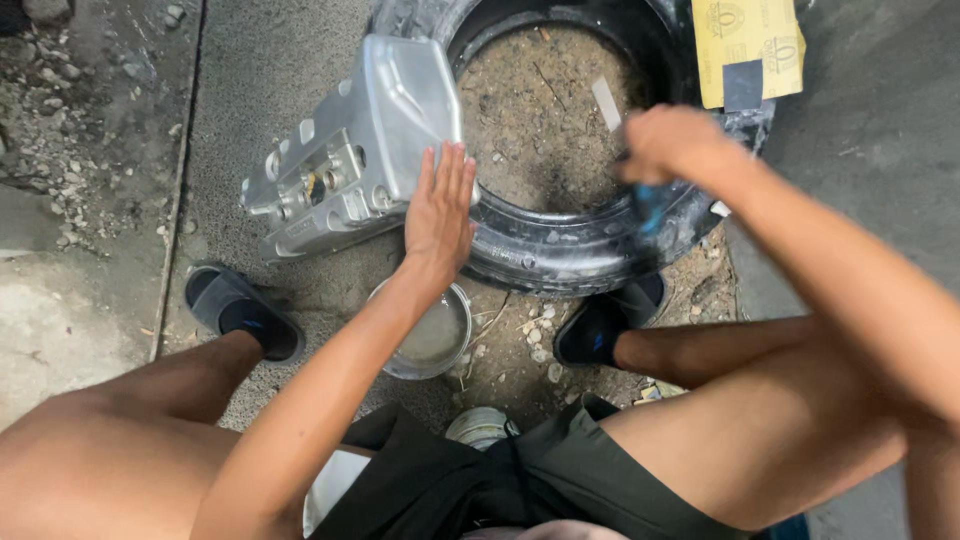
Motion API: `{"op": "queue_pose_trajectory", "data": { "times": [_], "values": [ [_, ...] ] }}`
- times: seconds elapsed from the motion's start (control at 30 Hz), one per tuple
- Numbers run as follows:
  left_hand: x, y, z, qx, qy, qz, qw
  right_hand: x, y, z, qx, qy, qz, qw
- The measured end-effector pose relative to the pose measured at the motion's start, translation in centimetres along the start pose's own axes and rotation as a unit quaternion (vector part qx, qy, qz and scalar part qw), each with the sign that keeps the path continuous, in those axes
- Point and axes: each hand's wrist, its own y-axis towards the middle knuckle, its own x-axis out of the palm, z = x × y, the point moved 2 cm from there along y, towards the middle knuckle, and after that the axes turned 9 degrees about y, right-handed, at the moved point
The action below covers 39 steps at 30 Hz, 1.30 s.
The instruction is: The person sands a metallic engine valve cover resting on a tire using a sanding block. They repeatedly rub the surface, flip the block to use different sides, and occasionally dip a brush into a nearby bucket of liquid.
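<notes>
Against metal cover (pixel 350 150), flat left hand (pixel 438 210)

One view only — a head camera looks almost straight down from close above a seated person's knees, facing the ground (pixel 280 60) ahead, where a tyre (pixel 560 250) lies flat — both arms reach into frame.

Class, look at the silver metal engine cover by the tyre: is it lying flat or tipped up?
Tipped up. The engine cover leans on the tyre, steadied by the left hand.
</notes>
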Motion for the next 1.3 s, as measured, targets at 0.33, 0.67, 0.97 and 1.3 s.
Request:
{"op": "queue_pose_trajectory", "data": {
  "times": [0.33,0.67,0.97,1.3],
  "values": [
    [-0.8,-3.4,1.5,0.063,-0.026,-0.012,0.998,11.7,2.1,-11.8,-0.176,0.111,0.043,0.977],
    [0.0,-0.5,-6.5,-0.111,-0.299,0.109,0.941,11.2,1.2,-10.9,-0.131,0.131,0.003,0.983],
    [7.4,4.7,-9.7,-0.16,-0.601,0.239,0.746,9.8,-0.5,-11.5,-0.095,0.139,-0.044,0.985],
    [14.9,-1.7,-7.2,-0.222,-0.588,0.19,0.754,9.6,-0.5,-12.7,-0.089,0.094,-0.044,0.991]
  ]
}}
